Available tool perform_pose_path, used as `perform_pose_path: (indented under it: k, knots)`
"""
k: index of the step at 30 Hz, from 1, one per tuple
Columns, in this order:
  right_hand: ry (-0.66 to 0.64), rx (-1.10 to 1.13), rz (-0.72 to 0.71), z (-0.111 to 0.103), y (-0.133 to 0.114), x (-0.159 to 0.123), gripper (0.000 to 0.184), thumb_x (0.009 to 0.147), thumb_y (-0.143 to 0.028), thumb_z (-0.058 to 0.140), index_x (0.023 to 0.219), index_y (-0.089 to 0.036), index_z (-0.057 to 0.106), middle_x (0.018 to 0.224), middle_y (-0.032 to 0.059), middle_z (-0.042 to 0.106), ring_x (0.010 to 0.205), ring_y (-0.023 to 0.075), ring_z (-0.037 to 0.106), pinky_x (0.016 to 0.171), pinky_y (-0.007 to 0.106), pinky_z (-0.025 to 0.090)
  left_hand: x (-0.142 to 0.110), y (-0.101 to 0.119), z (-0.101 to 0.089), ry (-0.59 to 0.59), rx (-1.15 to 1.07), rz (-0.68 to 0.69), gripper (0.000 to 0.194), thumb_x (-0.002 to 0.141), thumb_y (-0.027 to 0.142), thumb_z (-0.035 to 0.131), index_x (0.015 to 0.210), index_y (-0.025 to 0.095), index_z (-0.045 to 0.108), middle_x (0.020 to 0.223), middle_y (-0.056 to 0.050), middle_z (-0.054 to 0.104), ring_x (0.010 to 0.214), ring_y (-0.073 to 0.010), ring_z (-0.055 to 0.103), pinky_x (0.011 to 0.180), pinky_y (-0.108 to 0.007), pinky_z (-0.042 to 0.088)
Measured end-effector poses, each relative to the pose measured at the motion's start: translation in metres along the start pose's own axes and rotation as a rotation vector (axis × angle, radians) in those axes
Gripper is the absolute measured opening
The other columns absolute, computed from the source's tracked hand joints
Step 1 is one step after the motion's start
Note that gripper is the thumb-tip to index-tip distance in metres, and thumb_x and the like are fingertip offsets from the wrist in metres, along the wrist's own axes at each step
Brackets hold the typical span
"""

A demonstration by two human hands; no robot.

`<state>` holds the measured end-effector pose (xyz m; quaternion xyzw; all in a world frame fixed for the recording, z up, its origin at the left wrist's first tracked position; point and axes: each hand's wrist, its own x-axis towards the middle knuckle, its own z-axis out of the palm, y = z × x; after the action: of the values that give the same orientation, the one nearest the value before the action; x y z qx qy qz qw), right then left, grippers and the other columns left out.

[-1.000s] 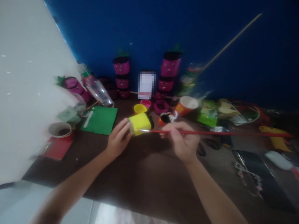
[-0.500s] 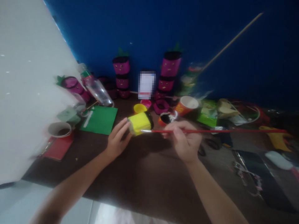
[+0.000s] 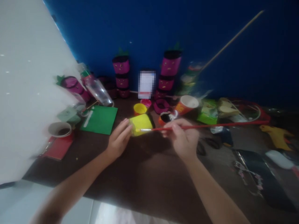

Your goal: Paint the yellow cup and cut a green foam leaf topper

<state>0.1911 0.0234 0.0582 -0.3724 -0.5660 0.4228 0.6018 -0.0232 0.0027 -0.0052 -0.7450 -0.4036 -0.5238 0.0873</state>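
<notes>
- At far left, a cup [image 3: 59, 130] stands over the far end of a red card [image 3: 57, 148].
- Behind it, a pink figure [image 3: 74, 85] leans beside a clear bottle [image 3: 99, 88], tilted with its cap up and to the left.
- A green sheet [image 3: 100, 119] lies flat before the bottle.
- The left hand [image 3: 119, 138] grips the left end of the yellow piece [image 3: 140, 123], which is on its side in the middle of the table [image 3: 140, 180], its right rim dark. Whether it touches the tabletop I cannot tell.
- Just behind that piece are a yellow pot [image 3: 140, 109] and a smaller pink pot [image 3: 146, 102]; farther back, a phone [image 3: 147, 84] stands between two pink stacks.
- A pink ring [image 3: 161, 107] and a pot of black [image 3: 166, 117] sit near the right hand.
- The right hand [image 3: 183, 137] pinches a long red brush [image 3: 224, 125], its tip pointing left over the yellow piece and seemingly touching it.
- Beyond that hand stands an orange cup [image 3: 187, 105], then a green packet [image 3: 207, 112].
- At far right lies a yellow object [image 3: 277, 137], blurred.
</notes>
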Motion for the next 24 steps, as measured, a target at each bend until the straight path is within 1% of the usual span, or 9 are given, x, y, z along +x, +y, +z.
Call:
perform_pose_path:
  k: [5,10,14,18,22,24]
  knots:
    - [0.044,0.009,-0.019,-0.003,0.002,0.0,0.017,0.084,-0.025,0.057,0.07,-0.018,0.061,0.058,-0.0014,0.062,0.048,0.0107,0.058,0.044,0.022,0.05,-0.001,0.0,-0.001,-0.014,-0.02,-0.002,0.057,0.081,0.003,0.06,0.133,0.022,0.046,0.133,-0.012,0.054,0.12,-0.0215,0.054,0.098,-0.037,0.05]
    - [0.024,0.006,-0.012,-0.003,0.003,-0.001,0.015,0.084,-0.026,0.057,0.071,-0.019,0.062,0.06,-0.0008,0.062,0.049,0.0117,0.059,0.046,0.024,0.052,-0.005,-0.002,-0.001,-0.037,-0.022,0.003,0.058,0.081,0.005,0.06,0.133,0.022,0.045,0.134,-0.011,0.053,0.121,-0.0226,0.053,0.099,-0.039,0.049]
    - [0.071,0.026,-0.049,-0.003,0.003,-0.001,0.016,0.084,-0.027,0.057,0.071,-0.019,0.062,0.06,-0.0011,0.062,0.048,0.0107,0.058,0.044,0.023,0.05,-0.007,-0.003,-0.001,-0.024,-0.021,0.008,0.058,0.081,0.005,0.06,0.134,0.024,0.045,0.135,-0.01,0.052,0.121,-0.0231,0.053,0.1,-0.04,0.048]
    - [0.035,0.005,-0.027,-0.002,0.001,0.0,0.016,0.084,-0.026,0.057,0.072,-0.019,0.062,0.058,-0.0013,0.062,0.048,0.0114,0.059,0.045,0.024,0.051,-0.008,-0.004,-0.001,-0.03,-0.023,0.017,0.057,0.081,0.005,0.06,0.133,0.023,0.046,0.134,-0.011,0.053,0.122,-0.0234,0.052,0.1,-0.041,0.048]
    - [0.077,0.003,-0.025,-0.001,0.001,-0.001,0.016,0.084,-0.027,0.057,0.072,-0.019,0.062,0.058,-0.0011,0.061,0.048,0.0119,0.06,0.043,0.024,0.05,-0.01,-0.004,-0.001,-0.037,-0.013,0.014,0.055,0.083,0.007,0.058,0.134,0.024,0.044,0.135,-0.011,0.052,0.122,-0.0237,0.052,0.099,-0.042,0.049]
    - [0.076,0.004,-0.022,-0.001,0.001,-0.001,0.016,0.083,-0.028,0.057,0.071,-0.019,0.061,0.059,-0.0011,0.061,0.048,0.012,0.06,0.043,0.024,0.051,-0.01,-0.004,0.0,-0.034,-0.009,0.008,0.055,0.084,0.008,0.058,0.134,0.025,0.045,0.135,-0.01,0.052,0.121,-0.0238,0.053,0.099,-0.042,0.049]
